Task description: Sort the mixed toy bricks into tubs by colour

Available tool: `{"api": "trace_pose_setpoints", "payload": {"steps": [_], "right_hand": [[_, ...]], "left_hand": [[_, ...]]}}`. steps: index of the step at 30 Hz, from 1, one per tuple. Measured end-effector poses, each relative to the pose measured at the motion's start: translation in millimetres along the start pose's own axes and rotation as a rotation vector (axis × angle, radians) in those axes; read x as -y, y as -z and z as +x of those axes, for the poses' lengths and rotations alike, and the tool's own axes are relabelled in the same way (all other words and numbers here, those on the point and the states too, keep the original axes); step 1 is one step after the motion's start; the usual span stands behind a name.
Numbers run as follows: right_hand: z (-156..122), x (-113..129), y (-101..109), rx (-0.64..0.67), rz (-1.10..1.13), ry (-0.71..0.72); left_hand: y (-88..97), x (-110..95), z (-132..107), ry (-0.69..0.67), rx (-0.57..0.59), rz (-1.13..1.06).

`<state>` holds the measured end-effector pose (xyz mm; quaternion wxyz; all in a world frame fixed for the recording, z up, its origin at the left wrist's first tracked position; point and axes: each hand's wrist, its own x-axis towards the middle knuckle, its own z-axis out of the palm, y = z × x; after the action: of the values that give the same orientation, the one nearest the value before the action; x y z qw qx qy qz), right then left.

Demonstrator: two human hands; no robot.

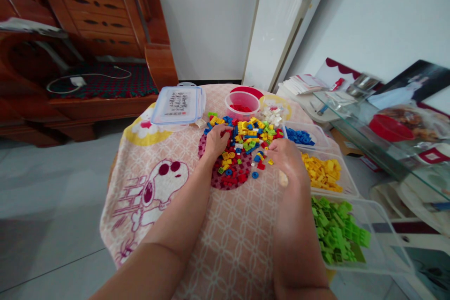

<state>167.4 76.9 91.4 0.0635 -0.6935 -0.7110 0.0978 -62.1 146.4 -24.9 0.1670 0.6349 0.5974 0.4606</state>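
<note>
Broadly, a patterned tablecloth (235, 239) spreads under everything, with the mixed brick pile (251, 133) on its far half, wider from side to side than front to back. The green-brick box (390, 220) sits to the pile's right and nearer the person; the yellow-brick box (346, 168) is right of the pile, and the pink bowl (242, 97) just beyond it. The right hand (286, 153) is at the pile's right edge, between it and the yellow-brick box, its fingertips close together; whether they pinch a piece, I cannot tell. The left hand (218, 139) reaches over the pile's left side, fingers curled, their grip hidden. Smallest, the blue-and-yellow pieces (259, 156) lie at the pile's near right, just left of the right fingertips and farther from the left hand.
</note>
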Motion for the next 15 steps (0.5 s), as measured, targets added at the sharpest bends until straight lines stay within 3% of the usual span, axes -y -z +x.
{"api": "trace_pose_setpoints", "payload": {"steps": [4, 7, 10, 15], "right_hand": [[-2.3, -28.2, 12.1, -0.141, -0.052, -0.218], [-3.0, -41.0, 17.0, -0.214, -0.033, -0.305], [-2.6, -39.4, 16.9, -0.225, 0.031, -0.267], [-1.4, -13.8, 10.1, -0.138, 0.077, -0.128]], "left_hand": [[-0.5, 0.2, 0.5, -0.001, -0.012, 0.005], [-0.4, 1.0, 0.9, -0.002, -0.014, 0.008], [0.2, 1.4, 0.8, -0.002, -0.009, 0.011], [1.6, 0.0, 0.2, -0.002, -0.011, 0.009]]}}
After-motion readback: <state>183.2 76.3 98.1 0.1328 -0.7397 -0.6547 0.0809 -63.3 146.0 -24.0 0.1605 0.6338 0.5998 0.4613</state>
